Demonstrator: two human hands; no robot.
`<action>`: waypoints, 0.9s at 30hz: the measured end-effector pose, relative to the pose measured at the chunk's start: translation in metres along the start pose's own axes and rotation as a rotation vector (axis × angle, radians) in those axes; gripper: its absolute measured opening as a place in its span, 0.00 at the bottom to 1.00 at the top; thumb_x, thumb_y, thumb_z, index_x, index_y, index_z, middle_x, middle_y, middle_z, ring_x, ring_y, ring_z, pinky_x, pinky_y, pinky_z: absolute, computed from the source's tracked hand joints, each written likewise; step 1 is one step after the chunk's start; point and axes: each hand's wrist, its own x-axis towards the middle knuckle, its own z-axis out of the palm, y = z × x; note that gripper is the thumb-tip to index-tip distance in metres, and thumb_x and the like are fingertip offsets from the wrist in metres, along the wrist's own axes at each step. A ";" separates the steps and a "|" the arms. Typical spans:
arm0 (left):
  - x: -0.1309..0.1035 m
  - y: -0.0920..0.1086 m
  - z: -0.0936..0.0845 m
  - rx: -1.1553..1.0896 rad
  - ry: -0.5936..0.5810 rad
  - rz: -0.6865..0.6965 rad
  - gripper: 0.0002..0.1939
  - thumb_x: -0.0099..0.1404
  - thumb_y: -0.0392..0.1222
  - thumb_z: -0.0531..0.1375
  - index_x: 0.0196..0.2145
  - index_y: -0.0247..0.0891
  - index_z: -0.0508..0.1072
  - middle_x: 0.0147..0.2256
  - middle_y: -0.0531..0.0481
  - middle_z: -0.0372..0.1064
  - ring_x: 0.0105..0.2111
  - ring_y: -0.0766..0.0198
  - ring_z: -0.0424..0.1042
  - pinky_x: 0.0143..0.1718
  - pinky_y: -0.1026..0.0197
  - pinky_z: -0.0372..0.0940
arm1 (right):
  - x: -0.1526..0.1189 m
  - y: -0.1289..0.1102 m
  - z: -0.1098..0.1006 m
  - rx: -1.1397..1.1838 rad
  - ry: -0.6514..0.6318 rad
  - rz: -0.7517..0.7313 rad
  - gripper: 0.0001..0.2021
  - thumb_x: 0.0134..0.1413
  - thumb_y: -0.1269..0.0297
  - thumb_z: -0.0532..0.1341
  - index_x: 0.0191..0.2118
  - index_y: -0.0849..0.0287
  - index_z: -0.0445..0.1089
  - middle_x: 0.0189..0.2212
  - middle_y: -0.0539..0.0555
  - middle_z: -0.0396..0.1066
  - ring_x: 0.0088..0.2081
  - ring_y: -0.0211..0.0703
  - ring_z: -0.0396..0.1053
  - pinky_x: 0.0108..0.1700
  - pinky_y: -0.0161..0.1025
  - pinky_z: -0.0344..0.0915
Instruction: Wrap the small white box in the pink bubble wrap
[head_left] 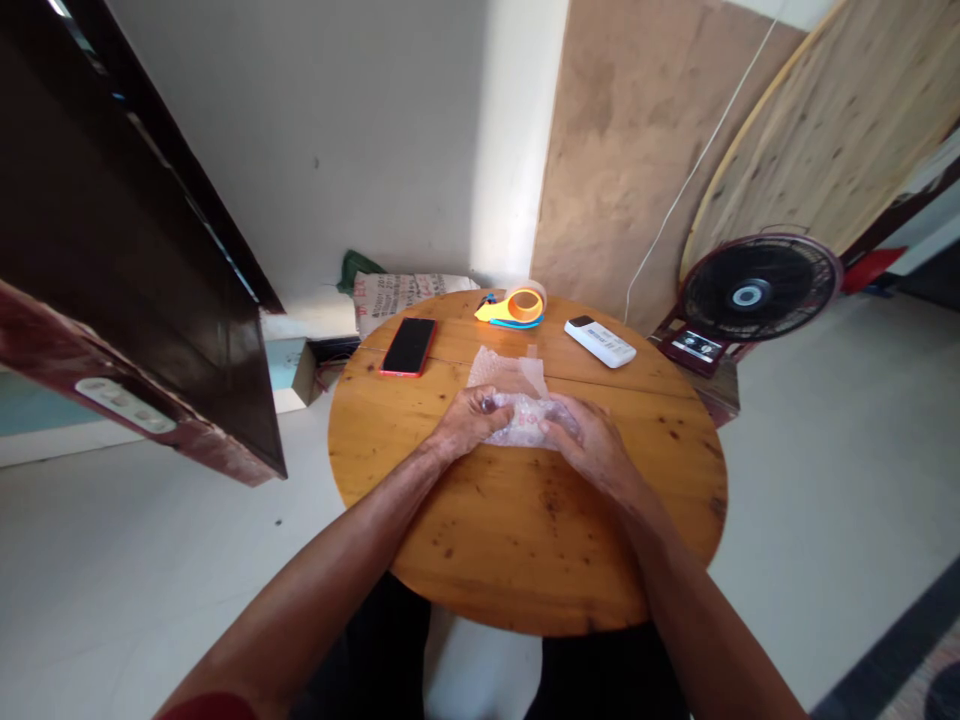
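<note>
Both my hands grip a piece of bubble wrap (517, 425) near the middle of a round wooden table (480, 540). My left hand (471, 418) is closed on its left end, thumb on top. At the right end, my right hand (589, 435) has its fingers curled behind the wrap and its thumb in front. Something pale with pinkish marks shows through the plastic between the hands; its kind cannot be made out. A loose flap of the wrap (510, 373) lies flat beyond the hands, toward the far edge.
A yellow tape dispenser (514, 308) stands at the table's far edge. On the left lies a phone with a red case (409, 346), on the right a white device (600, 341). A fan (757, 290) stands beyond the table's right side; a dark door (127, 250) is at left.
</note>
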 end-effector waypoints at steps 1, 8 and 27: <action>0.000 0.000 0.000 -0.003 -0.001 0.002 0.21 0.45 0.51 0.68 0.20 0.35 0.61 0.19 0.59 0.57 0.18 0.76 0.53 0.20 0.70 0.50 | 0.000 0.000 0.000 -0.034 -0.004 -0.008 0.20 0.58 0.53 0.55 0.53 0.56 0.67 0.51 0.59 0.70 0.52 0.55 0.66 0.56 0.52 0.57; 0.000 -0.002 0.000 0.010 0.005 0.008 0.22 0.46 0.52 0.68 0.20 0.35 0.61 0.19 0.59 0.57 0.18 0.76 0.53 0.20 0.70 0.49 | 0.000 -0.004 -0.002 -0.009 -0.027 0.074 0.20 0.61 0.54 0.51 0.53 0.59 0.66 0.50 0.61 0.70 0.55 0.55 0.63 0.56 0.52 0.55; 0.002 -0.002 -0.006 0.025 -0.024 -0.006 0.18 0.45 0.48 0.68 0.25 0.33 0.67 0.22 0.56 0.65 0.20 0.73 0.59 0.21 0.69 0.55 | 0.001 -0.011 0.017 0.342 -0.033 0.083 0.14 0.59 0.57 0.54 0.34 0.59 0.72 0.25 0.49 0.69 0.28 0.38 0.65 0.31 0.33 0.58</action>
